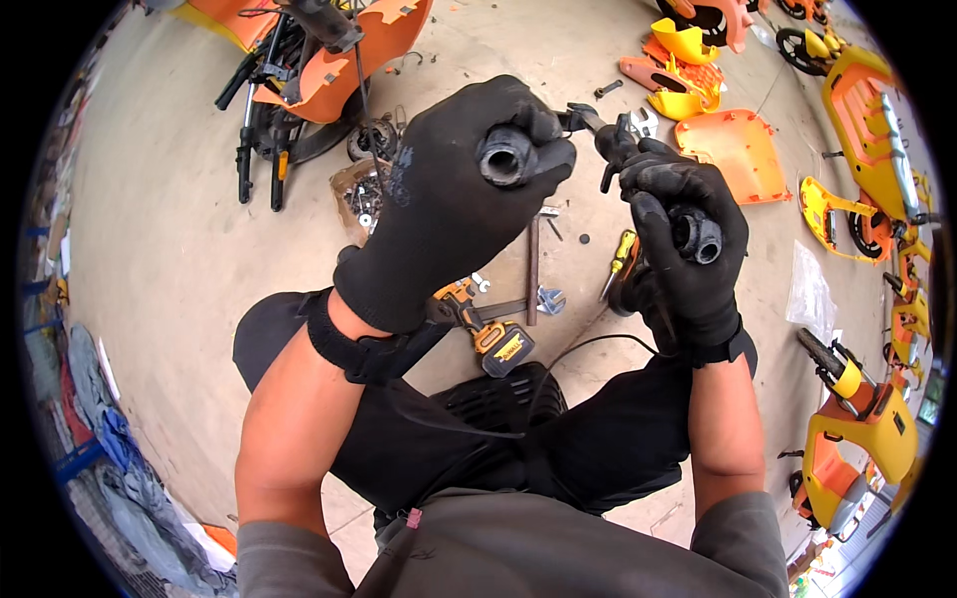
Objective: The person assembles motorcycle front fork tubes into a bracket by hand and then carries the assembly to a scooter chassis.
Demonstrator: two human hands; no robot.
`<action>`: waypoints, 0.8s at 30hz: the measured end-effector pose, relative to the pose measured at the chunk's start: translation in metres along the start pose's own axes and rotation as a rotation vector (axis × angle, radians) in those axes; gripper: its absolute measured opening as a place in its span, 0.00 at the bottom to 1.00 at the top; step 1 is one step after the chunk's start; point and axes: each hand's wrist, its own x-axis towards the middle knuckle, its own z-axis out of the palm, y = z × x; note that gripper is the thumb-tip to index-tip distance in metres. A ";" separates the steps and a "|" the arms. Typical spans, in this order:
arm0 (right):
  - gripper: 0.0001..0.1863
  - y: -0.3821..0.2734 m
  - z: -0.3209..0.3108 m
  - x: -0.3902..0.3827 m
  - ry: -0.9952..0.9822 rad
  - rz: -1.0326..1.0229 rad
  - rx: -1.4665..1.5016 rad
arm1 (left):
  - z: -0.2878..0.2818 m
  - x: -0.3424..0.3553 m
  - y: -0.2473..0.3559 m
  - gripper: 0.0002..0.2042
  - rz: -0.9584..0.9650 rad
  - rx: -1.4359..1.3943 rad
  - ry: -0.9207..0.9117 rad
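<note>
My left hand (439, 189), in a black glove, is closed round a black tubular part (505, 156) whose round hollow end faces up. Lower and to the right, my gloved right hand (713, 199) grips a similar black tube (698, 237) with a ring-like end. Past the right fingers sticks out a dark metal piece (610, 140) with short arms, reaching toward the left fist. Whether it joins the two tubes I cannot tell; the gloves cover much of them. Both hands are raised above the floor, over my bent knees.
Below the hands lie a yellow-black cordless drill (503, 344), a hammer (532, 269) and a screwdriver (620, 261). A cardboard box of small hardware (351, 194) is left of them. Orange scooter parts (324, 80) stand far left; an orange panel (738, 154) and scooters (857, 429) are right.
</note>
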 end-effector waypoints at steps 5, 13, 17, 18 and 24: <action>0.10 -0.001 -0.002 0.002 -0.012 0.013 -0.027 | 0.001 0.001 0.001 0.11 0.010 -0.006 0.027; 0.10 0.001 -0.004 0.001 0.030 0.041 -0.002 | 0.003 0.006 0.001 0.10 0.029 -0.008 -0.007; 0.10 0.002 -0.004 0.007 0.026 -0.009 -0.021 | -0.001 0.008 -0.007 0.08 0.015 0.006 -0.018; 0.09 0.003 -0.005 0.009 0.016 -0.034 -0.021 | -0.003 0.009 -0.008 0.08 0.014 0.038 -0.031; 0.10 0.004 -0.009 0.010 0.004 0.057 0.003 | 0.002 0.020 -0.002 0.09 -0.123 -0.206 -0.015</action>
